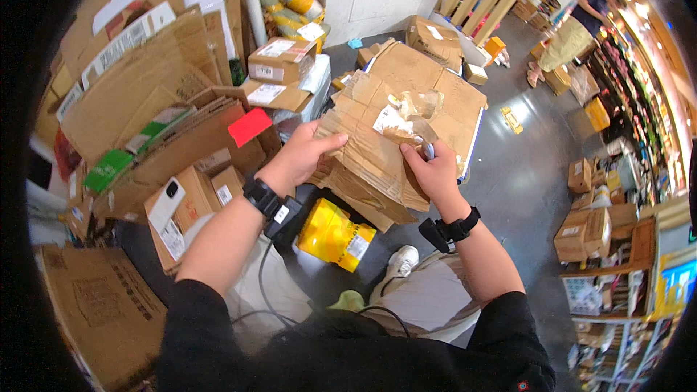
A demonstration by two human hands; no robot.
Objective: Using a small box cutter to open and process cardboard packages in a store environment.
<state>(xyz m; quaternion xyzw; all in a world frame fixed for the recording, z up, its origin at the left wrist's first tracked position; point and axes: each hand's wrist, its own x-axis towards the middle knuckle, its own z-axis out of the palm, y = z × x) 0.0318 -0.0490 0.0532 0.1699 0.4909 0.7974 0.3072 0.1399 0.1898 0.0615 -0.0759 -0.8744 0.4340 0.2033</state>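
A worn brown cardboard box (370, 167), partly flattened and creased, is held up in front of me. My left hand (308, 156) grips its left edge, thumb on top and the other fingers mostly hidden. On its right side, my right hand (432, 174) is closed with the thumb pressed on the cardboard. A small shiny bluish thing (429, 151) shows beside the right fingers; its kind I cannot make out. Torn paper and a ripped white label (388, 120) mark the upper surface. Behind it lies a larger flat cardboard piece (443, 94).
Beneath the held box, a yellow plastic parcel (334, 236) lies near my white shoe (401, 261). Flattened cardboard (138, 87) leans at the left, beside small boxes (279, 58). Cartons (583, 234) and loaded shelves line the right. Another person (577, 33) stands at the far right.
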